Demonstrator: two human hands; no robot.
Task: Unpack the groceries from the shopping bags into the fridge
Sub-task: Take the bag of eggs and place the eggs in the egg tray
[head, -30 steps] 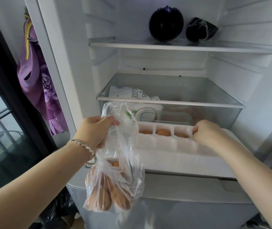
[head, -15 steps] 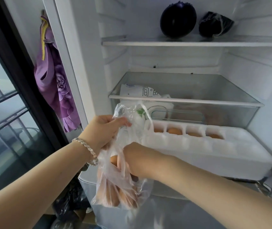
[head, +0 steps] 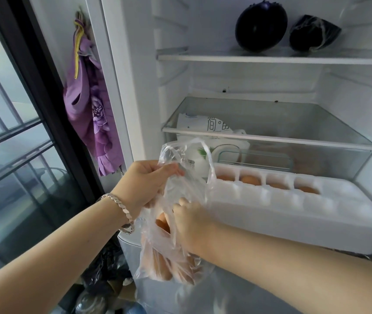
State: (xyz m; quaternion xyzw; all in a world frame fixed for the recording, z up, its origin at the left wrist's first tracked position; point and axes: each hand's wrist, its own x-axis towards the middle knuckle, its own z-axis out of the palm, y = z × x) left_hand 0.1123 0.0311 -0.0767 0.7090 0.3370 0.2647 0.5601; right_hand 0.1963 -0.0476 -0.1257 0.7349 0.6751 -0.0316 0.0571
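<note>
A: Where are the eggs at this moment?

B: Most of the brown eggs (head: 161, 267) are inside a clear plastic bag (head: 180, 245). It hangs in front of the open fridge (head: 135, 64), lower than the glass shelf (head: 293, 140). The bag is thin and wrinkled. The eggs lie in a heap at its bottom, and one more shows higher, near the opening.

A: Who holds it?

B: The left hand (head: 149, 184), with a silver bracelet (head: 121, 209) on its wrist, pinches the top edge of the bag between the thumb and curled fingers. The right hand (head: 191, 220) reaches into the mouth of the bag from the right side. Its fingers are behind folds of plastic, so I cannot tell if they are apart or closed around an egg.

A: And what is around?

B: Just beside the bag, on the right, a white foam egg tray (head: 293, 214) sticks out of the fridge. Its back row holds four stored eggs (head: 250, 179). One loose handle of the bag hangs over the tray's left corner. Behind the tray stands a glass container (head: 255, 158), and a white printed carton (head: 210, 126) lies at the left under the glass shelf. On the upper shelf (head: 203, 57) sit a round dark eggplant (head: 261, 26) and, beside it, a second dark vegetable (head: 314, 34) wrapped in film. A purple cloth (head: 92, 114) hangs left of the fridge, and dark bags (head: 106, 264) lie on the floor below.
</note>
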